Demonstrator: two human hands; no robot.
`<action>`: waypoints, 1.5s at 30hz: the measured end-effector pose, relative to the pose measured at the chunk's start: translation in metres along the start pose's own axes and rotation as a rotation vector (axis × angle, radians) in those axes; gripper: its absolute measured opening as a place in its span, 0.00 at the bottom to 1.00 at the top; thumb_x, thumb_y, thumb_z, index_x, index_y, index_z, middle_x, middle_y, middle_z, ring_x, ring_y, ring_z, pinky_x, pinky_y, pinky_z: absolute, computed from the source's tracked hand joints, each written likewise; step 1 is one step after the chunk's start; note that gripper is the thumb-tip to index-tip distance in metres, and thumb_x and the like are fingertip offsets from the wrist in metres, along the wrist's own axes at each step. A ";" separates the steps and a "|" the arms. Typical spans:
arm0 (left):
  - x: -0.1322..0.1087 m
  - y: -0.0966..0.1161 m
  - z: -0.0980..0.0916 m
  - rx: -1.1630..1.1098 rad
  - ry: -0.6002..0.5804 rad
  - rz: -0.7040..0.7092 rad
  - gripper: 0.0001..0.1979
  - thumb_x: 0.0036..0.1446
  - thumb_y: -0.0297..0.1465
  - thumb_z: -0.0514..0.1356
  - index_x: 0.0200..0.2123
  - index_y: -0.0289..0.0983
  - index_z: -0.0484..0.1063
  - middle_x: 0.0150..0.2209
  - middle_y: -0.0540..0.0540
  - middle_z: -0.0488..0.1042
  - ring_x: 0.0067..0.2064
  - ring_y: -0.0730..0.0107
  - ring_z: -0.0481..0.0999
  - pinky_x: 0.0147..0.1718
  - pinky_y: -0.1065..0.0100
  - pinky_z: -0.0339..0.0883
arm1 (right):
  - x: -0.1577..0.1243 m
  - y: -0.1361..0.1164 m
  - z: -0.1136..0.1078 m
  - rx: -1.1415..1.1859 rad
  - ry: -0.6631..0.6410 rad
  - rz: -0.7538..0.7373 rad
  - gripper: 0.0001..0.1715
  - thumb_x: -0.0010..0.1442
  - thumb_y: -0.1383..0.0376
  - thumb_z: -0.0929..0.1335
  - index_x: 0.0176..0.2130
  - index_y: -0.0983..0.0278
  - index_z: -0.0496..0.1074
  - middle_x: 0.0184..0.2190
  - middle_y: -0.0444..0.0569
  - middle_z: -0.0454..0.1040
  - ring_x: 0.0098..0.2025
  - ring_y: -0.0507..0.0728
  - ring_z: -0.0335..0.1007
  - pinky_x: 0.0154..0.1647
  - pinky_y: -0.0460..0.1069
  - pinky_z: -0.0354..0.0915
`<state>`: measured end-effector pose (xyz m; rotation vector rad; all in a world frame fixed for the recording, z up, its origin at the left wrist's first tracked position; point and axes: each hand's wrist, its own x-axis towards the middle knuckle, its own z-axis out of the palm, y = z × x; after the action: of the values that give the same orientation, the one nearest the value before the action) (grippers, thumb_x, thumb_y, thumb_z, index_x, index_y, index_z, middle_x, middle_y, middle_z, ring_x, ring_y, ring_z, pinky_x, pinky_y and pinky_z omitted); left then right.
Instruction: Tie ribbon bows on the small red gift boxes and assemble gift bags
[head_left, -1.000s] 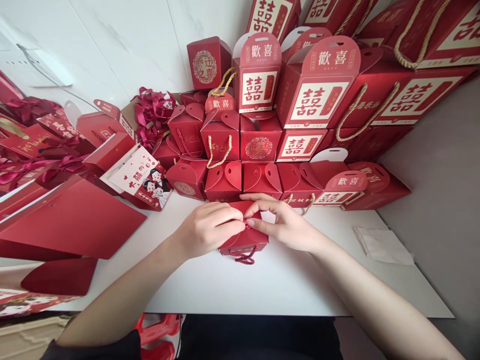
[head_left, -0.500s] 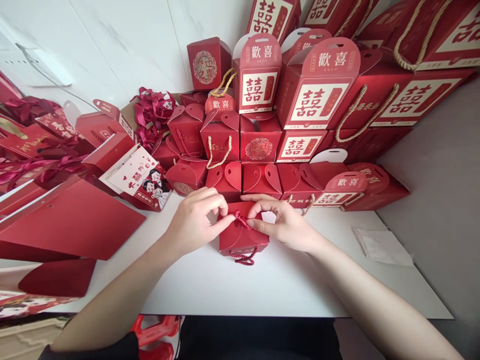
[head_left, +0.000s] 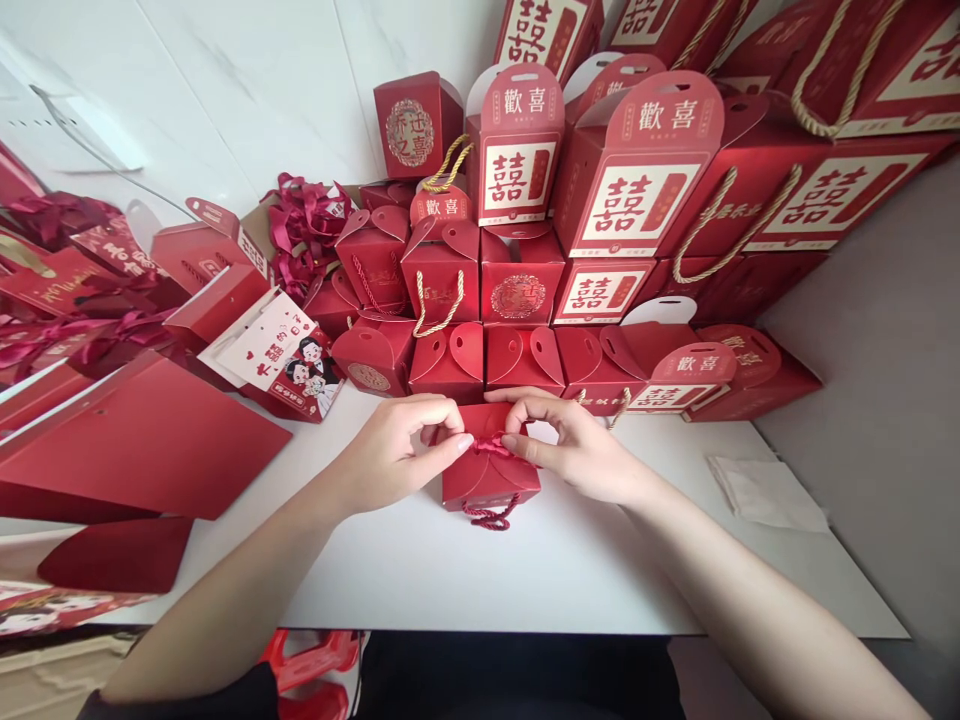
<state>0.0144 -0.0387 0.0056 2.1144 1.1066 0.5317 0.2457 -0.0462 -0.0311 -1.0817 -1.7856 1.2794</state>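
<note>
A small red gift box (head_left: 491, 480) stands on the white table in front of me, with a dark red cord handle (head_left: 491, 515) hanging at its near side. Across its top lies a crimson ribbon (head_left: 491, 445), bunched in the middle. My left hand (head_left: 409, 445) pinches the ribbon's left part between thumb and forefinger. From the other side, my right hand (head_left: 566, 440) pinches its right part, fingers curled. Both hands are close above the box lid. The ribbon ends are mostly hidden behind my fingers.
Stacked red boxes (head_left: 521, 360) line the back and right. A heap of crimson ribbons (head_left: 304, 230) lies back left, near a box with a cartoon couple (head_left: 296, 370). Large red boxes (head_left: 135, 430) fill the left. A white tissue (head_left: 765, 490) rests on the white table (head_left: 570, 590) at right.
My hands have drawn slightly apart, and the ribbon between them has gone from a loose loop to a tighter, flatter bunch. The box has shifted a touch to the right.
</note>
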 end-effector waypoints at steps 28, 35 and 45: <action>-0.002 -0.015 -0.025 0.059 -0.116 0.459 0.20 0.51 0.16 0.54 0.28 0.43 0.82 0.35 0.45 0.67 0.37 0.70 0.69 0.38 0.66 0.65 | -0.005 0.002 -0.015 -0.160 -0.040 -0.172 0.04 0.64 0.65 0.68 0.40 0.58 0.73 0.55 0.47 0.71 0.58 0.58 0.67 0.60 0.53 0.61; 0.001 -0.029 -0.025 0.253 0.070 0.558 0.16 0.51 0.17 0.57 0.31 0.43 0.80 0.30 0.47 0.67 0.33 0.71 0.66 0.32 0.67 0.61 | -0.005 0.002 -0.013 -0.154 -0.047 -0.123 0.04 0.61 0.68 0.68 0.36 0.60 0.68 0.52 0.49 0.72 0.55 0.59 0.69 0.56 0.54 0.63; 0.000 -0.039 -0.019 0.576 0.182 0.652 0.18 0.55 0.22 0.60 0.46 0.46 0.78 0.30 0.49 0.71 0.33 0.70 0.69 0.33 0.67 0.64 | -0.005 0.001 -0.011 -0.200 -0.010 -0.192 0.01 0.63 0.65 0.67 0.37 0.59 0.70 0.55 0.51 0.71 0.60 0.61 0.66 0.61 0.57 0.61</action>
<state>-0.0192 -0.0151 -0.0100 3.0080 0.6839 0.7807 0.2581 -0.0461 -0.0290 -0.9824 -2.0051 1.0103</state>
